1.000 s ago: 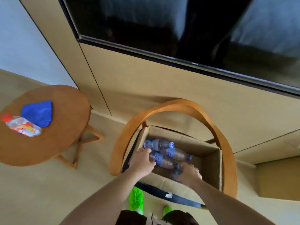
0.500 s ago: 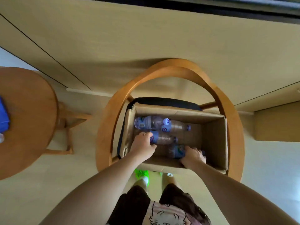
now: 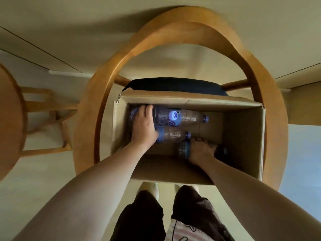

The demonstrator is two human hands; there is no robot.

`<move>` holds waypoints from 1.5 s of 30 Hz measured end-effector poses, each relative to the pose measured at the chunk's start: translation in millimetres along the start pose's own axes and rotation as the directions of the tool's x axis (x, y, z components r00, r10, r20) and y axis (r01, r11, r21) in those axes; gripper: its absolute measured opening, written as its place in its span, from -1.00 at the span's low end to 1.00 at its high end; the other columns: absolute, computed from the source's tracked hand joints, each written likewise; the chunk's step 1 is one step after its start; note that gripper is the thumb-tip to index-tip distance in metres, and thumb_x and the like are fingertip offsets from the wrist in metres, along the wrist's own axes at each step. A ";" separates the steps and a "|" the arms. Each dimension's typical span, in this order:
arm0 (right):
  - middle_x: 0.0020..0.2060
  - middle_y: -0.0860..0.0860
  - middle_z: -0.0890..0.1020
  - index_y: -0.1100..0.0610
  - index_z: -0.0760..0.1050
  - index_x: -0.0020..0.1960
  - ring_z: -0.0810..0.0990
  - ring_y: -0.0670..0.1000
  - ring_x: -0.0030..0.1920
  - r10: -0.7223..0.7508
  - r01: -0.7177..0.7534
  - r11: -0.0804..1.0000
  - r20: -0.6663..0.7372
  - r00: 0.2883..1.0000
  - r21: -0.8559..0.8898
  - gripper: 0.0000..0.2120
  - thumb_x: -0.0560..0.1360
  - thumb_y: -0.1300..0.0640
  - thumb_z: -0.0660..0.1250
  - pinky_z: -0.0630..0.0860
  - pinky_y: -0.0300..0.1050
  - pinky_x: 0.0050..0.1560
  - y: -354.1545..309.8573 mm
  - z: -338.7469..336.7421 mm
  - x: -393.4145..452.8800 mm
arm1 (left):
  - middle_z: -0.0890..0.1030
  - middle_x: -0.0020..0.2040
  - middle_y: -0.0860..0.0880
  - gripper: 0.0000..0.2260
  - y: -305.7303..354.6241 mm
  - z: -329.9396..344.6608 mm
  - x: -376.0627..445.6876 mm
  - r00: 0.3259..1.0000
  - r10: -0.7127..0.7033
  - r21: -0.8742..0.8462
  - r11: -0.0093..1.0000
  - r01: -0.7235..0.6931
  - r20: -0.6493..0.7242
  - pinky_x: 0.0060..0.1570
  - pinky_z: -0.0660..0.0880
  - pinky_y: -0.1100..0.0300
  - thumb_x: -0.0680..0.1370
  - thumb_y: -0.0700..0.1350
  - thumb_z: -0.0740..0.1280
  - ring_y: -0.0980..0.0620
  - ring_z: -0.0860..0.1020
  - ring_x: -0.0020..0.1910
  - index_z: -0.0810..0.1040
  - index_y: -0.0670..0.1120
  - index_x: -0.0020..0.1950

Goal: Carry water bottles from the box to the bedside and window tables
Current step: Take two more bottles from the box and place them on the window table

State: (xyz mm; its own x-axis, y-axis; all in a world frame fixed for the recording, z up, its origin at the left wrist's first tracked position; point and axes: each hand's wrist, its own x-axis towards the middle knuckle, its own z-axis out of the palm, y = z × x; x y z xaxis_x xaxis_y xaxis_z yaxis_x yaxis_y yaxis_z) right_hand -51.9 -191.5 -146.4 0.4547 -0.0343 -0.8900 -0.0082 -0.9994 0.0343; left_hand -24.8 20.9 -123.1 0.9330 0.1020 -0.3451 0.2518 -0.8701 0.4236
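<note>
An open cardboard box point(image 3: 191, 101) stands on a chair seat and holds several clear water bottles with blue labels and caps, all lying on their sides. My left hand point(image 3: 142, 126) reaches into the box's left end; its fingers curl over the far bottle point(image 3: 161, 114) and its palm covers the base of the middle bottle point(image 3: 172, 135). Against the near wall my right hand point(image 3: 201, 149) grips a darker-looking bottle point(image 3: 182, 150) around its middle, and that bottle's cap end pokes out to the right of the hand.
The box sits on a wooden chair point(image 3: 104, 80) with a curved backrest hoop and a black cushion point(image 3: 173, 84), close to a beige wall. A round wooden side table point(image 3: 8, 119) stands at the left. My legs are directly below the box.
The view has tilted down and closer over the box. My left hand moved from the middle bottle further in onto the far bottle. My right hand stays on the near bottle.
</note>
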 end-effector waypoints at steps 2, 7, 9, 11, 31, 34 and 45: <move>0.47 0.06 0.38 -0.01 0.24 0.54 0.33 0.18 0.47 0.000 0.000 1.000 -0.001 1.000 0.015 -0.32 0.49 -0.10 0.38 0.17 0.35 0.45 -0.5 1.0 3.9 | 0.51 0.27 -0.24 -0.32 -1.4 4.6 1.3 0.999 0.033 -0.037 0.999 -0.034 -0.025 0.19 0.52 -0.16 0.32 -0.15 0.63 -0.28 0.52 0.24 0.41 -0.21 0.35; 0.43 0.11 0.45 0.02 0.23 0.53 0.44 0.19 0.41 -0.069 0.069 0.998 0.004 0.998 0.006 -0.24 0.43 -0.15 0.43 0.22 0.23 0.45 7.9 -1.3 9.9 | 0.61 0.12 -0.25 -0.44 -1.5 2.9 7.6 0.998 0.059 -0.012 0.998 -0.059 -0.015 0.05 0.56 -0.16 0.38 -0.04 0.59 -0.29 0.59 0.12 0.42 -0.20 0.23; 0.39 0.13 0.50 0.04 0.21 0.53 0.50 0.21 0.37 -0.101 0.101 0.995 0.001 0.995 -0.006 -0.22 0.42 -0.10 0.46 0.30 0.21 0.42 9.4 -5.3 9.8 | 0.61 0.13 -0.21 -0.42 -2.2 -4.3 9.6 0.996 0.075 0.030 0.997 -0.076 0.052 0.04 0.57 -0.14 0.38 -0.01 0.58 -0.27 0.59 0.12 0.41 -0.14 0.27; 0.38 0.14 0.49 0.03 0.15 0.55 0.51 0.23 0.35 -0.120 0.120 0.993 0.004 0.993 -0.011 -0.14 0.39 -0.06 0.50 0.39 0.21 0.37 9.5 -10.3 7.9 | 0.61 0.16 -0.16 -0.40 -3.2 -10.2 6.0 0.987 0.085 0.072 0.993 -0.095 0.138 0.06 0.58 -0.11 0.38 0.01 0.58 -0.23 0.59 0.14 0.41 -0.05 0.33; 0.00 0.04 0.66 0.10 0.47 0.24 0.65 0.10 0.02 -0.035 0.166 0.572 -0.179 0.983 0.803 -0.30 0.17 0.25 0.66 0.63 0.00 0.00 21.8 -99.1 -103.8 | 0.66 0.01 0.01 -0.36 66.6 -114.1 -26.9 0.850 -0.176 -0.307 0.880 0.361 0.497 -0.11 0.63 0.07 0.12 0.07 0.62 0.05 0.66 -0.06 0.45 0.01 0.11; 0.02 0.16 0.68 0.14 0.50 0.20 0.70 0.17 -0.02 -0.035 0.184 0.268 -0.181 0.983 0.946 -0.43 0.25 0.39 0.55 0.62 0.07 -0.11 29.1 -124.9 -134.2 | 0.73 -0.05 -0.03 -0.37 91.6 -143.8 -18.7 0.861 -0.060 -0.411 0.860 0.302 0.506 0.07 0.65 -0.09 0.09 0.02 0.62 -0.02 0.72 -0.11 0.54 -0.07 0.10; -0.13 0.26 0.63 0.27 0.52 0.17 0.68 0.21 -0.30 0.156 0.484 -0.314 -0.458 0.875 0.817 -0.56 0.32 0.27 0.51 0.65 0.05 -0.28 60.5 -179.6 -285.7 | 0.72 -0.08 -0.13 -0.48 215.6 -252.8 -30.0 0.833 0.347 -0.737 0.668 0.102 0.431 -0.18 0.61 0.05 0.24 0.14 0.63 -0.07 0.69 -0.21 0.59 -0.03 0.08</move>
State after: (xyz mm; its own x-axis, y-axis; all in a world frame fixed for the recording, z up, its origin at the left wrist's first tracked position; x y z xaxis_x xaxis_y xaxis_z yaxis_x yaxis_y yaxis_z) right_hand -22.3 -240.7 191.7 0.8047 -0.1821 -0.5651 -0.5051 0.2903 -0.8128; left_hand 66.4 -47.8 190.2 0.7541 -0.4246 -0.5010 0.4533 -0.2155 0.8649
